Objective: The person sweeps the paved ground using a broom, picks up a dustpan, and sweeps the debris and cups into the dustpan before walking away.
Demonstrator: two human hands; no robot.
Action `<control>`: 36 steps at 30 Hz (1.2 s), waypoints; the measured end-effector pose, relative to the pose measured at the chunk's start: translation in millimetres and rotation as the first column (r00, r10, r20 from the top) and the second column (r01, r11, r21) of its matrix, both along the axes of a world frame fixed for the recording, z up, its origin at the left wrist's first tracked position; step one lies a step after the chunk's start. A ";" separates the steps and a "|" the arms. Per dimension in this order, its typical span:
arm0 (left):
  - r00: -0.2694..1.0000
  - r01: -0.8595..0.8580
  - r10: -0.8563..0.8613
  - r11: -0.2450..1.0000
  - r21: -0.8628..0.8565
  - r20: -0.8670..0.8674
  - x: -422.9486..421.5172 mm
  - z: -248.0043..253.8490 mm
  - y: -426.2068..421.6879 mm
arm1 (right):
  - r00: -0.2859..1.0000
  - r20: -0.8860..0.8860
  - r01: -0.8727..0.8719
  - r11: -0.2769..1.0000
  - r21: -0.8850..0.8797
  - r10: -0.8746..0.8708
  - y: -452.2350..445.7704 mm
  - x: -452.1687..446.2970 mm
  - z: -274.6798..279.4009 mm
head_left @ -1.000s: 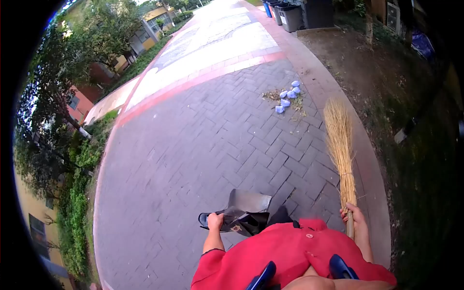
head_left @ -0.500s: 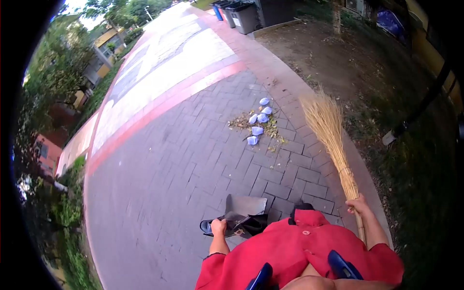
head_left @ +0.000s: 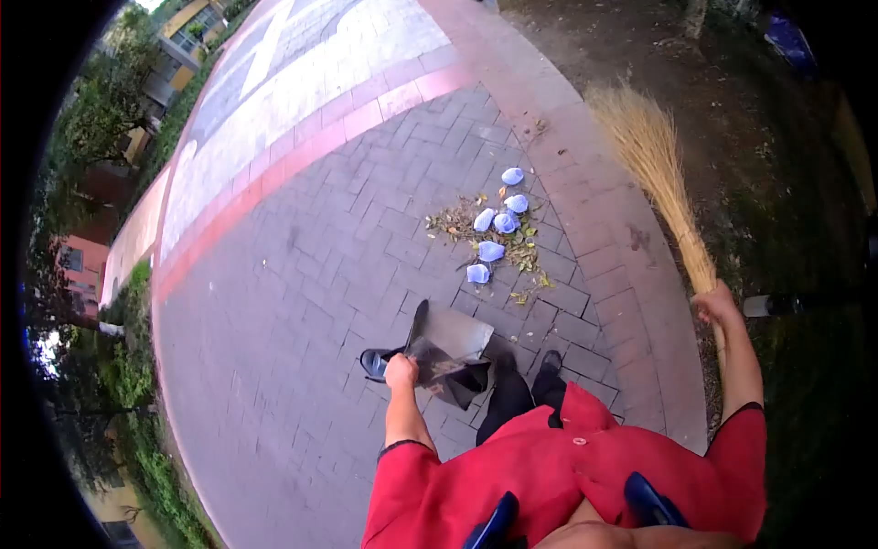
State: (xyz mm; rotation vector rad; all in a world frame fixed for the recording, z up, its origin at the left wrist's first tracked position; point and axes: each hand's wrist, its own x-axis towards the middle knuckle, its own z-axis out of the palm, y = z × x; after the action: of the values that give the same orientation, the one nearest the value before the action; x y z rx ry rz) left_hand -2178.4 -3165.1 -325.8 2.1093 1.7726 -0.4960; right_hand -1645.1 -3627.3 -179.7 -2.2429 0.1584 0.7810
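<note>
My right hand [head_left: 716, 304] is wrapped round the handle of a long straw broom [head_left: 660, 165], its bristles raised out to the front right. In my left hand [head_left: 401, 370] is the grip of a dustpan [head_left: 455, 333] with a pale flat front and dark sides, held low beside my legs. Ahead on the grey paving [head_left: 338, 247] lies a scatter of dry leaves [head_left: 448, 221]. Several crumpled light-blue lumps [head_left: 491, 251] rest among and around the leaves; what they are made of I cannot tell. Both tools are apart from this litter.
A reddish paved border [head_left: 631, 265] curves along the right, with bare soil [head_left: 585, 46] and grass beyond it. A dark pole with a pale end [head_left: 761, 306] stands near my right hand. Hedges [head_left: 137, 412] and buildings line the left side.
I have come closer to the leaves and lumps. The broom has shifted up and right with my right hand, and the dustpan has moved forward and left. My legs now show below.
</note>
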 end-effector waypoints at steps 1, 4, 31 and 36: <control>1.000 0.005 -0.005 1.000 -0.017 -0.020 20.3 -4.5 17.1 | 0.999 -0.023 -0.024 1.000 0.007 0.024 18.2 25.9 -7.5; 1.000 -0.002 0.002 1.000 -0.004 -0.005 69.7 -29.1 56.1 | 0.998 0.003 -0.064 0.993 -0.094 0.065 70.4 73.5 -27.3; 0.994 -0.072 0.075 0.997 -0.029 0.082 177.5 -91.7 197.1 | 0.691 -0.183 -0.710 0.609 -0.354 0.699 97.5 9.0 126.6; 0.989 -0.142 0.144 0.988 -0.053 0.034 165.9 -75.7 214.9 | 0.651 0.099 -0.702 0.646 -0.300 0.753 140.2 82.0 80.3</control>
State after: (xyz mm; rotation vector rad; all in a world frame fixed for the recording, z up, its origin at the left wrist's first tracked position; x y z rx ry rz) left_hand -2012.6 -2950.1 -401.5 1.9277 1.8536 -0.4543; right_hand -1563.1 -3487.1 -99.4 -2.6077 -0.8838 0.9455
